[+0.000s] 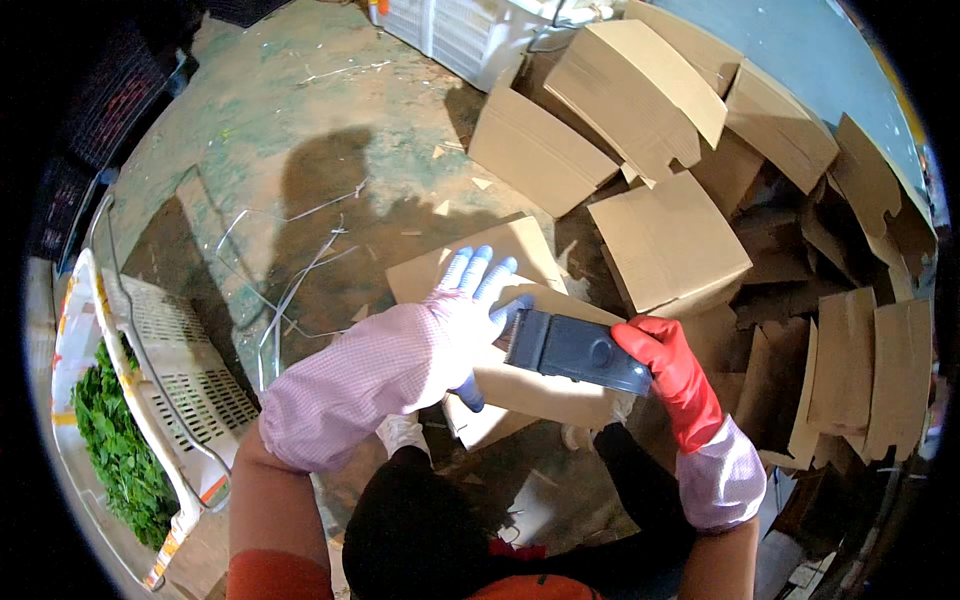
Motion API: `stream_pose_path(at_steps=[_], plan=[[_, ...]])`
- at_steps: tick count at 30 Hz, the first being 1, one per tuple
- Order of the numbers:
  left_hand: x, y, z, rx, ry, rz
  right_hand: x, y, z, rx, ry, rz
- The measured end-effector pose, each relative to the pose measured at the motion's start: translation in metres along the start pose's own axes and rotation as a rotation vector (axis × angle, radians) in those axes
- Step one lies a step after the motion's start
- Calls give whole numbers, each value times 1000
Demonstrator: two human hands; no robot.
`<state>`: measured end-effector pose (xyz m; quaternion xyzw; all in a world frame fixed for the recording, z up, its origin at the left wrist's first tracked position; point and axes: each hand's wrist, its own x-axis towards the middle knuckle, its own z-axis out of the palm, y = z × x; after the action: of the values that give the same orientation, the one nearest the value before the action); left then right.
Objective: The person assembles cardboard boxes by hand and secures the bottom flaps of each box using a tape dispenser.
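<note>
My right hand [680, 375], in a red rubber glove, is closed round one end of a dark tape dispenser [575, 350]. The dispenser's toothed edge points left, over a brown cardboard box [540, 393] in front of my legs. My left hand [465, 325], in a white glove with blue fingertips, is open. Its fingers are spread over the top of the box, beside the toothed end of the dispenser. Part of the box top is hidden under my left hand and the dispenser. Pale checked sleeve covers reach over both wrists.
Several open cardboard boxes [670, 240] are heaped at the right. On the left stands a white plastic basket [170, 340] with green leafy vegetables [120, 440] beside it. Loose pale strapping [290, 285] lies on the floor. A white crate [450, 35] stands at the back.
</note>
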<state>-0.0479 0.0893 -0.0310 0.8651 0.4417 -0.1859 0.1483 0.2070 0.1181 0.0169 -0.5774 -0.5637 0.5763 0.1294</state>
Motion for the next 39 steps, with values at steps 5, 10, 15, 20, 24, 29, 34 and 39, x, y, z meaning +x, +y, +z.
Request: stream_pose_path(at_steps=[5,10,15,20,24,29,34,39], plan=[[0,10,-8,114,-83,-70,3,-17,-2,-78,9,56],[-3,2,-6,16,-7,-95,-13,20,2,285,71,-242],[-15,6,-4,-71,53,-187,-2,97,17,488,434,-354],[-16,-2,14,-187,203,-95,22,114,40,545,300,-357],[-16,2,16,-150,203,-104,32,111,47,683,290,-320],[-14,3,14,-116,132,-117,44,124,51,784,361,-251],[-19,3,4,-135,82,-126,40,98,16,387,650,-318],[-20,2,3,-155,61,-138,-14,-18,17,-15,198,-254]])
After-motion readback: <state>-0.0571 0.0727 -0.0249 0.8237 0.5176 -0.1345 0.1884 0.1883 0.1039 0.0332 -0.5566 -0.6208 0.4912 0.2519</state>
